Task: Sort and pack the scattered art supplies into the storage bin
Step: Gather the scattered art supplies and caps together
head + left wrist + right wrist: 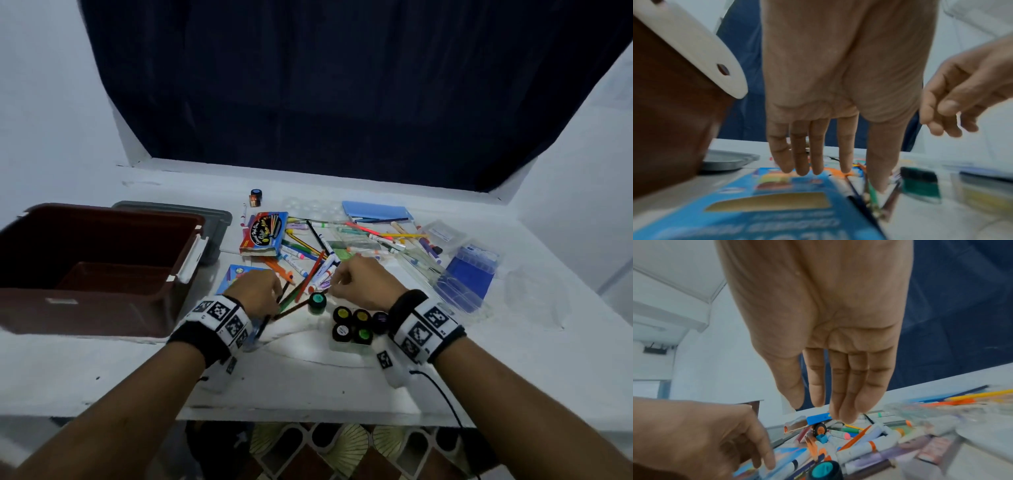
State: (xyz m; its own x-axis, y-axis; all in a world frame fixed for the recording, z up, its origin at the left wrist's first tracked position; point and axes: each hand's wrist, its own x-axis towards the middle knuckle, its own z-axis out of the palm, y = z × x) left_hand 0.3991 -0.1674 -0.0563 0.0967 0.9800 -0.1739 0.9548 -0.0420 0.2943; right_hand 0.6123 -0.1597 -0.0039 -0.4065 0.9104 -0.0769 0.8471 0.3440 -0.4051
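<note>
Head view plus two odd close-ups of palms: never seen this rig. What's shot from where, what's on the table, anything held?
No robot: a person works bare-handed, with a camera on the head and one on each wrist. The wide picture is the head view; each close-up looks along a palm toward its fingers. On the white table lie scattered markers and pencils, small paint pots, and a brown storage bin at left. The left hand reaches down onto some pencils; a firm grip isn't clear. The right hand hovers open, holding nothing.

Scattered markers (310,263), empty brown bin (99,263) left
</note>
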